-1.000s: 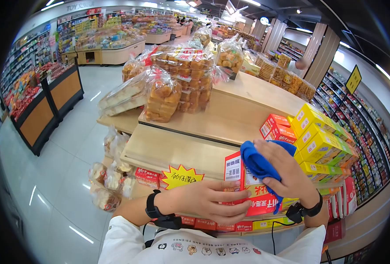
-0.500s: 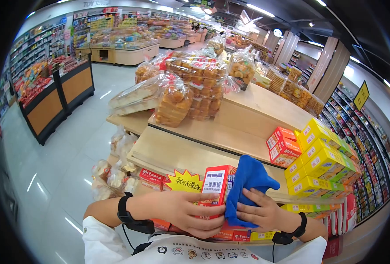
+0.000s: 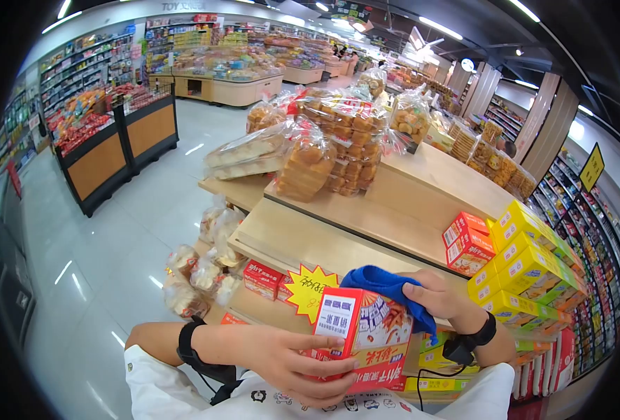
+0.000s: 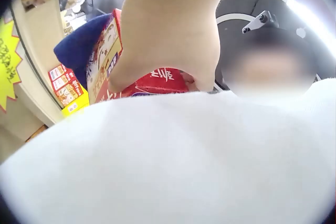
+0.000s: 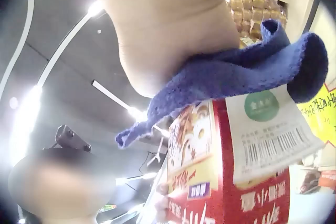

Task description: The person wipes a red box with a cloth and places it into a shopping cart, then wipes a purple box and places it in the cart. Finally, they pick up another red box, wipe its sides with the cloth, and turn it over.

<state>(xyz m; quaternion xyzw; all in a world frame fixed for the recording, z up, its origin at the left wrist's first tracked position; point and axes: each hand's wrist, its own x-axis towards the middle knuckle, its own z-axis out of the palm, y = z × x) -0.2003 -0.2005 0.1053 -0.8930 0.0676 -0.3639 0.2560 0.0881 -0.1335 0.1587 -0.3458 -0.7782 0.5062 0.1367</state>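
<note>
A red and white snack box (image 3: 376,339) is held tilted in front of the person's body. My left hand (image 3: 292,360) grips it on the left side, fingers spread over its lower face. In my right hand (image 3: 439,297) a blue cloth (image 3: 380,280) is bunched, thumb on top, lying along the box's upper right edge. The right wrist view shows the cloth (image 5: 226,77) draped over the box (image 5: 210,171). A white tag (image 5: 268,134) with a green circle and barcode hangs from under the cloth.
Stepped wooden shelves (image 3: 352,245) stand ahead, with bagged bread (image 3: 306,164) at the upper left. Yellow boxes (image 3: 527,259) are stacked at the right beside red boxes (image 3: 467,241). A yellow starburst sign (image 3: 310,290) is just behind the held box. Bagged buns (image 3: 187,297) sit lower left.
The box has come nearer the body and turned to show its printed front. The right hand with the cloth has moved from the box's side to its upper edge. The head view has swung left.
</note>
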